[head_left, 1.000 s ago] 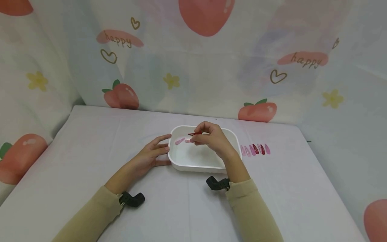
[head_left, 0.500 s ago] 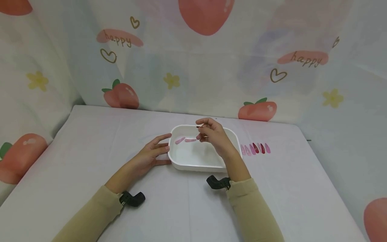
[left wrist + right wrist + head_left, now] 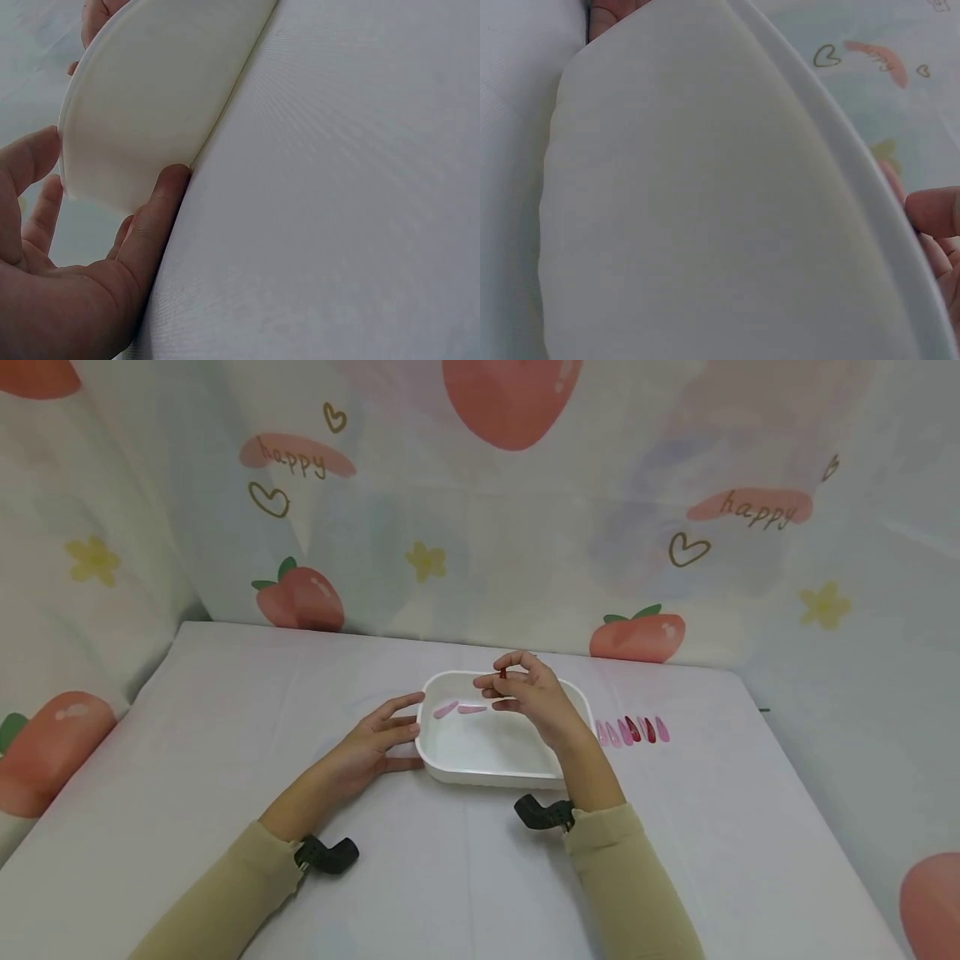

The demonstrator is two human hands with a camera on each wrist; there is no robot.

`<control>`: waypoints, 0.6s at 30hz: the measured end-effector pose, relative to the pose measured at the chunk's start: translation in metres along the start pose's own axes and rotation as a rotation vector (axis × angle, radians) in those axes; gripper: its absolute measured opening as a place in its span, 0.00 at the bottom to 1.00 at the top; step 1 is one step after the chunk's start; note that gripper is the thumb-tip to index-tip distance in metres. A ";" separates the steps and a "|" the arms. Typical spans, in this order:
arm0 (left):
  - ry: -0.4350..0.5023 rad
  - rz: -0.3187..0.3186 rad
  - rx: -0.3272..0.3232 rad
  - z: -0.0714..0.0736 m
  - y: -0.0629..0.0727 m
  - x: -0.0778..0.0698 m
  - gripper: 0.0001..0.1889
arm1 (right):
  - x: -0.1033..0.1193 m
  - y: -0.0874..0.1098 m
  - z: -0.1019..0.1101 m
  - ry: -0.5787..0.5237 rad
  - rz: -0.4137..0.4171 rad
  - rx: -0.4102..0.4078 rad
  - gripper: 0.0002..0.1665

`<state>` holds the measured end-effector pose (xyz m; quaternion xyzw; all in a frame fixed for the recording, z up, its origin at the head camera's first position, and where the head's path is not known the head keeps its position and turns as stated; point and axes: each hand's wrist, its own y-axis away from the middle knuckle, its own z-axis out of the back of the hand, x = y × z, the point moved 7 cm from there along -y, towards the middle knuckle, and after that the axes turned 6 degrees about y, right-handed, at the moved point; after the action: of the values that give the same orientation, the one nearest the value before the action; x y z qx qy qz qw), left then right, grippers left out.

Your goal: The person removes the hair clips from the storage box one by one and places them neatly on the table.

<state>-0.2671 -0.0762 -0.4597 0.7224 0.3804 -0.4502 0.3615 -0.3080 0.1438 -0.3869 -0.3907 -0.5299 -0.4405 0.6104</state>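
Observation:
A white rectangular tray [image 3: 495,747] stands on the table, with two pink snap hair clips [image 3: 446,709] lying in its left part. My right hand [image 3: 542,703] is above the tray's far side and pinches a dark red hair clip [image 3: 502,674], held nearly upright. My left hand [image 3: 371,742] rests spread fingers against the tray's left end. In the left wrist view, the left hand's thumb [image 3: 154,225] lies along the base of the tray wall [image 3: 150,97]. The tray wall [image 3: 690,180] hides most of the right hand [image 3: 939,225] in the right wrist view.
Right of the tray, several pink and red hair clips [image 3: 632,729] lie side by side in a row on the white tablecloth [image 3: 420,877]. A fruit-patterned curtain [image 3: 510,527] hangs behind the table. Each wrist wears a black camera mount [image 3: 543,812].
The red hair clip has turned from lying sideways to nearly upright in my right fingers. That hand rose slightly and moved right, uncovering the second pink clip. My left hand stays put.

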 end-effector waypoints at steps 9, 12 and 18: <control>0.016 -0.015 0.018 0.003 -0.002 0.001 0.31 | 0.007 0.002 0.015 -0.078 0.006 -0.003 0.15; 0.012 -0.014 0.006 0.006 0.000 0.002 0.30 | 0.011 0.006 0.024 -0.031 0.023 -0.001 0.16; 0.024 -0.014 0.014 0.006 0.000 0.002 0.30 | 0.011 0.023 0.056 0.085 0.039 -0.032 0.19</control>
<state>-0.2690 -0.0810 -0.4637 0.7277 0.3867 -0.4466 0.3485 -0.3025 0.2021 -0.3687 -0.3916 -0.4886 -0.4531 0.6345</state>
